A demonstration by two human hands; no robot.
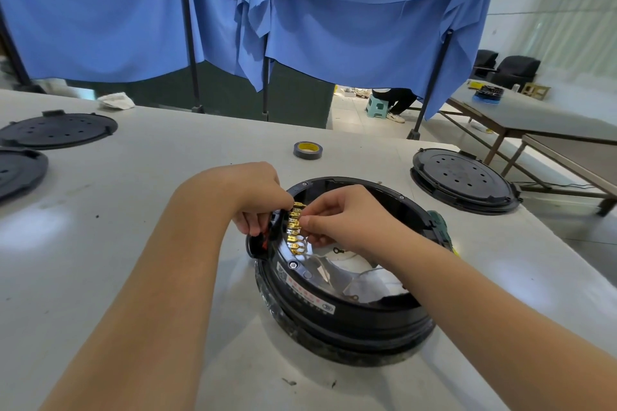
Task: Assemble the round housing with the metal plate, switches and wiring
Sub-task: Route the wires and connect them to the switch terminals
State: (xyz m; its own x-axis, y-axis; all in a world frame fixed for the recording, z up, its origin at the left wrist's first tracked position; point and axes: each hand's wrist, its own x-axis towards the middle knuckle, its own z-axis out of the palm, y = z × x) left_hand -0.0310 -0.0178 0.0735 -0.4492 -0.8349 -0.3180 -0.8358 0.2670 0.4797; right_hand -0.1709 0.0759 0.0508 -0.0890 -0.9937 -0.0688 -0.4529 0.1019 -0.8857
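Observation:
The black round housing [347,314] lies open side up on the white table, with a shiny metal plate [329,269] inside it. A strip of brass terminals [293,230] stands over its left rim. My left hand [257,197] pinches the strip's upper left side with curled fingers. My right hand [337,220] pinches the strip from the right, its fingers curled over the housing's opening. A black switch part with red wiring [263,240] sits at the left rim below my left hand.
Black round covers lie at the far left [56,130], the left edge [16,172] and the right [464,178]. A roll of tape [307,150] sits behind the housing. A green tool [440,227] peeks out behind my right wrist. Blue curtains hang behind the table.

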